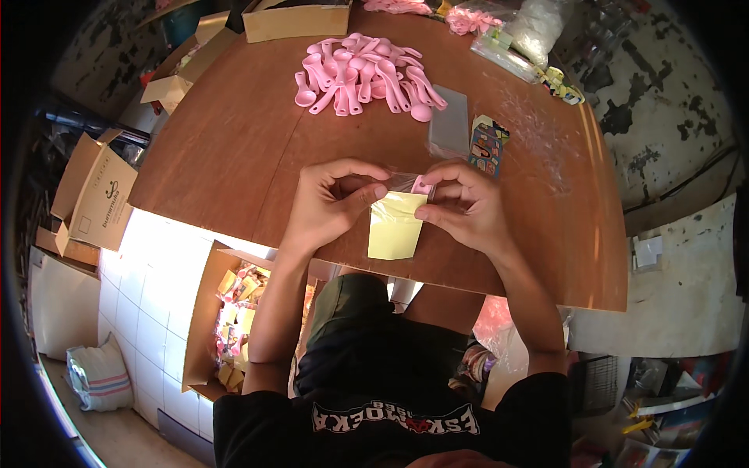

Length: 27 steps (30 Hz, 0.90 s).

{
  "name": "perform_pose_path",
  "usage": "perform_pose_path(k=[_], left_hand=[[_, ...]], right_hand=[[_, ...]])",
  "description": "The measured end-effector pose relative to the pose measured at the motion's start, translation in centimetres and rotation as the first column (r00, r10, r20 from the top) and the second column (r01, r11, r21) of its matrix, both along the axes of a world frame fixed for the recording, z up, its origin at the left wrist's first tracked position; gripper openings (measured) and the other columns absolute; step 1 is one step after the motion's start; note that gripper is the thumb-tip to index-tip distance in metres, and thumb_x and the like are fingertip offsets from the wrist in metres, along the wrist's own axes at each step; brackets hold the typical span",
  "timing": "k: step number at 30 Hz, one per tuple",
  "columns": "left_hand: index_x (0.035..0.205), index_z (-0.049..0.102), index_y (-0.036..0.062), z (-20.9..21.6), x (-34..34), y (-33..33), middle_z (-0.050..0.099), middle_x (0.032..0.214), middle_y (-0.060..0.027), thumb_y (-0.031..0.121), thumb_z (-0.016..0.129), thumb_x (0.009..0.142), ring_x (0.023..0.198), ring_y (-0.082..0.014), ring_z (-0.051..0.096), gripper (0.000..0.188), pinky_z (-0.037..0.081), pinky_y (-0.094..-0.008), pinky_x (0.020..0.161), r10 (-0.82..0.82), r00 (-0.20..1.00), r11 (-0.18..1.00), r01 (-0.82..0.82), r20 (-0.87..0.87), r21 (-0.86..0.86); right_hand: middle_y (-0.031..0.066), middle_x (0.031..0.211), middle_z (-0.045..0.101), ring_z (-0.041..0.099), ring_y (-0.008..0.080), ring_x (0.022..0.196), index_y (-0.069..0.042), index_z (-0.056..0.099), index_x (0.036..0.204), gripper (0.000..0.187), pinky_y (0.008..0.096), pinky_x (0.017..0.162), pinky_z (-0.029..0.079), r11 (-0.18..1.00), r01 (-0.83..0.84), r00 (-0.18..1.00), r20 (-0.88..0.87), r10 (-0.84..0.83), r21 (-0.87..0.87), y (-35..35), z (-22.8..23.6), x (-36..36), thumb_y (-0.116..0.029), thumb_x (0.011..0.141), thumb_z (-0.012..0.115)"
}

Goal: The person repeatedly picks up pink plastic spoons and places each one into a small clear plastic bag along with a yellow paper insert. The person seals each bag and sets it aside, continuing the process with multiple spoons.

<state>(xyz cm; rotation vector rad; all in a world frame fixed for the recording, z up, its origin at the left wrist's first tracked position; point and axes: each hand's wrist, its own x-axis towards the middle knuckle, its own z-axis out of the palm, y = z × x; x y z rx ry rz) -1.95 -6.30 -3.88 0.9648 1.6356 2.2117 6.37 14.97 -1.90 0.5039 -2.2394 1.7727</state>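
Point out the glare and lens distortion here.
Head view: floor tiles at left washed out by bright light; head view: white glints on the clear plastic over the yellow card; head view: right edge of the wooden table bends, picture corners go black.

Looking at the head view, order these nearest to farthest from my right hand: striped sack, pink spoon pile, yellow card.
From your right hand:
1. Yellow card, at your thumb.
2. Pink spoon pile, ahead and left.
3. Striped sack, far left, low down.
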Motion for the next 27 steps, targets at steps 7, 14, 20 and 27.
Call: perform_pose_path(k=[7,14,20,27], left_hand=[[0.124,0.059,-0.0027,1.3,0.8,-0.3,0.072,0.097,-0.0109,0.005,0.079,0.081,0.088,-0.0132,0.068,0.048,0.056,-0.0267,0.075,0.017,0.993,0.980,-0.040,-0.119,-0.194],[0.113,0.067,-0.0005,0.1,1.3,0.0,0.071,0.078,-0.0041,0.005,0.081,0.079,0.067,-0.0022,0.060,0.038,0.048,-0.0211,0.058,0.040,0.999,0.972,-0.043,-0.017,-0.232],[0.108,0.070,-0.0004,1.5,4.8,-7.3,0.073,0.082,-0.0076,0.004,0.085,0.072,0.065,-0.0052,0.063,0.039,0.050,-0.0205,0.057,0.108,0.972,0.889,-0.188,-0.208,-0.419],[0.119,0.061,-0.0009,4.5,7.5,-18.6,0.065,0.114,-0.0198,0.016,0.086,0.063,0.104,-0.0365,0.065,0.064,0.053,-0.0418,0.085,0.095,0.766,0.468,-0.598,-0.636,-0.651]], right_hand=[[0.0076,0.114,0.059,0.066,0.0148,0.097,0.001,0.058,0.111,0.032,0.0262,0.082,0.056,1.000,0.011,0.999,-0.046,-0.012,-0.023,0.2,-0.4,-0.4,0.003,0.083,0.073],[0.0082,0.115,0.056,0.067,0.0143,0.094,-0.003,0.052,0.123,0.049,0.0241,0.078,0.054,0.999,0.018,1.000,-0.016,-0.017,0.032,-0.8,-0.9,0.2,-0.003,0.081,0.078],[0.0111,0.119,0.054,0.066,0.0122,0.085,-0.006,0.046,0.133,0.062,0.0253,0.080,0.052,0.997,0.057,0.998,-0.007,-0.057,-0.058,-0.5,-0.5,1.1,-0.006,0.080,0.079],[0.0098,0.107,0.061,0.065,0.0089,0.084,-0.003,0.053,0.126,0.044,0.0237,0.076,0.051,0.959,0.272,0.962,-0.044,-0.269,0.081,-0.5,1.5,0.4,-0.007,0.087,0.072]])
